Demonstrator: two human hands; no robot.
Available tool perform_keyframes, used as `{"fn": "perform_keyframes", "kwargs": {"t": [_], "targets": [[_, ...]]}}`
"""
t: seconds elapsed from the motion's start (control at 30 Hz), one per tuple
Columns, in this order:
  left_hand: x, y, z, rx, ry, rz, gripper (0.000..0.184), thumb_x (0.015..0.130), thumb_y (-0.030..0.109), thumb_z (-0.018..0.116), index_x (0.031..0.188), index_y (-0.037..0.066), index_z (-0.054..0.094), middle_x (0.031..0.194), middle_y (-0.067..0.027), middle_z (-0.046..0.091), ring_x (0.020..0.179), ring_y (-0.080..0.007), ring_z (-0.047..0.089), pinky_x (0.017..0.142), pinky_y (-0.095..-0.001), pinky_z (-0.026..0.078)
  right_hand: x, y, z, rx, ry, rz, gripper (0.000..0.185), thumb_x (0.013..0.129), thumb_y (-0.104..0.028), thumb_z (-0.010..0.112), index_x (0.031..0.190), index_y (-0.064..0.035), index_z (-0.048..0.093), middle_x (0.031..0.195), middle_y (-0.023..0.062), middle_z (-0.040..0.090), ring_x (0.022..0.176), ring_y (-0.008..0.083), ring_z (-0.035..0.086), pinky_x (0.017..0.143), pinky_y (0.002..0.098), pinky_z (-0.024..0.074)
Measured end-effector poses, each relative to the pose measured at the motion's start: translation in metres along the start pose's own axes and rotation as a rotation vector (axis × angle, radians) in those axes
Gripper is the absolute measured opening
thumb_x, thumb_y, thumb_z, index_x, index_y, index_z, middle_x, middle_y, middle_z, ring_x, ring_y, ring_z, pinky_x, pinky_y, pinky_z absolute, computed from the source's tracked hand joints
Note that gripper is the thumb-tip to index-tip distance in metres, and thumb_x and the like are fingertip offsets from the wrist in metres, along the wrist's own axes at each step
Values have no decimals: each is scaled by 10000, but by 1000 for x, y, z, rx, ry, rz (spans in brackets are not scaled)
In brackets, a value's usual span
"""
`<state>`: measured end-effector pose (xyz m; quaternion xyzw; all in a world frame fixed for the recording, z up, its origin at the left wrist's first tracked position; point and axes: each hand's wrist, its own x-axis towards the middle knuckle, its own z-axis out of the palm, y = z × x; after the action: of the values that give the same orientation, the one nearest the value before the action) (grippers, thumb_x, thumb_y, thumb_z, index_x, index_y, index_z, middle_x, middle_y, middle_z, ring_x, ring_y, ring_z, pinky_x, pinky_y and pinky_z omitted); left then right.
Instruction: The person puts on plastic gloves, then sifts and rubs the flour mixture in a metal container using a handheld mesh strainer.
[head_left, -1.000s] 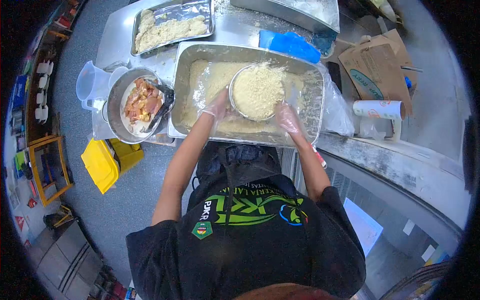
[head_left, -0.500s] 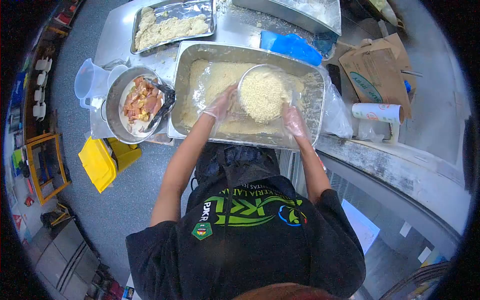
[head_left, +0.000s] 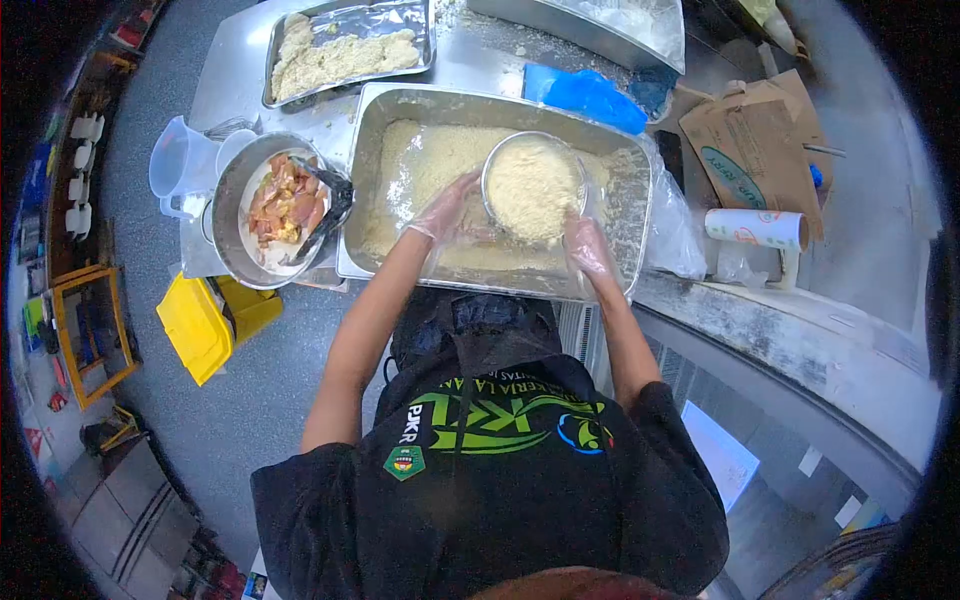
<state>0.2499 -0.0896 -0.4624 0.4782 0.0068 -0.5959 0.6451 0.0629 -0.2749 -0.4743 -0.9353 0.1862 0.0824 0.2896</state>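
A round sieve (head_left: 532,184) full of pale crumbs or flour is over a large deep metal pan (head_left: 400,98). My right hand (head_left: 590,247), in a clear plastic glove, is closed on the sieve's near right edge. My left hand (head_left: 447,212), also gloved, is at the sieve's left side with fingers stretched out, at or very close to the rim. Whether those fingertips touch it I cannot tell. Pale crumbs (head_left: 425,160) cover much of the pan's floor under the sieve.
Left of the pan stands a metal pot (head_left: 225,245) with raw meat pieces (head_left: 285,205) in white liquid. Behind are a crumb-filled tray (head_left: 350,70), a blue plastic bag (head_left: 585,98) and another metal pan (head_left: 560,35). A plastic jug (head_left: 180,155), cardboard (head_left: 745,150) and paper roll (head_left: 755,228) flank these.
The sieve has moved slightly right. Its contents now look smoother, perhaps smeared by motion. My left hand has shifted a little right along with it.
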Motion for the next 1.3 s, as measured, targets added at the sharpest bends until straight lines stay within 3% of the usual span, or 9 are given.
{"fn": "perform_keyframes", "kwargs": {"t": [0.27, 0.37, 0.47, 0.57, 0.67, 0.97, 1.03, 1.2, 1.3], "targets": [[-9, 7, 6, 25, 10, 22, 504, 846, 394, 310, 1222, 59, 324, 1215, -137, 367, 1032, -262, 450, 770, -410, 462, 1, -15, -20, 39, 173, 185, 359, 837, -218, 374, 641, 46, 519, 581, 225, 500, 537, 369, 496, 481, 429, 350], [9, -7, -11, 13, -70, -9, 502, 845, 404, 310, 1212, 62, 336, 1223, -131, 357, 1045, -255, 437, 783, -429, 450, -5, 11, 5, -57, 238, -173, 308, 825, -189, 393, 671, 32, 543, 607, 222, 514, 555, 377, 498, 494, 440, 353], [5, -4, -7, -66, -93, -162, 501, 839, 407, 325, 1222, 83, 328, 1247, -111, 329, 1102, -250, 371, 774, -452, 449, 1, 8, -16, 177, 179, 134, 281, 816, -181, 398, 694, 28, 541, 622, 217, 519, 570, 360, 507, 502, 429, 363], [3, -5, -9, -109, -111, -118, 508, 830, 407, 358, 1230, 98, 318, 1259, -90, 310, 1135, -248, 320, 719, -457, 473, -3, 6, -3, -126, 274, -218, 229, 800, -157, 409, 735, 19, 541, 585, 195, 502, 522, 306, 497, 474, 392, 361], [19, -21, -21, -91, -146, -80, 529, 815, 417, 395, 1232, 101, 315, 1255, -83, 306, 1133, -253, 317, 672, -464, 490, -4, -13, -22, 205, 222, 142, 204, 789, -149, 413, 776, 7, 545, 572, 185, 497, 498, 272, 489, 461, 369, 358], [12, -9, -18, -64, -157, -156, 531, 807, 437, 412, 1226, 121, 332, 1243, -102, 313, 1117, -261, 333, 696, -475, 465, 5, 17, -12, 113, 279, 164, 267, 792, -194, 406, 694, 24, 525, 547, 188, 484, 511, 323, 499, 468, 399, 370], [15, -9, -19, -86, -165, -161, 525, 807, 442, 408, 1224, 130, 338, 1243, -109, 314, 1113, -264, 336, 696, -472, 457, 9, 54, 24, -595, 405, -174, 156, 777, -125, 426, 816, -6, 519, 594, 62, 484, 477, 198, 458, 423, 297, 379], [9, -13, -12, 2, -10, -83, 526, 809, 460, 387, 1222, 138, 341, 1226, -105, 347, 1107, -252, 344, 675, -458, 458, 3, 2, -13, 304, 157, -225, 93, 741, -74, 464, 749, -33, 548, 520, -9, 450, 412, 141, 418, 389, 270, 360], [4, -7, -8, 47, -4, -37, 520, 811, 452, 382, 1226, 141, 335, 1236, -95, 342, 1106, -245, 346, 656, -454, 461, 10, -4, -18, 117, 147, -60, 90, 728, -57, 471, 695, -36, 553, 488, -1, 441, 401, 131, 418, 386, 283, 347]]}}
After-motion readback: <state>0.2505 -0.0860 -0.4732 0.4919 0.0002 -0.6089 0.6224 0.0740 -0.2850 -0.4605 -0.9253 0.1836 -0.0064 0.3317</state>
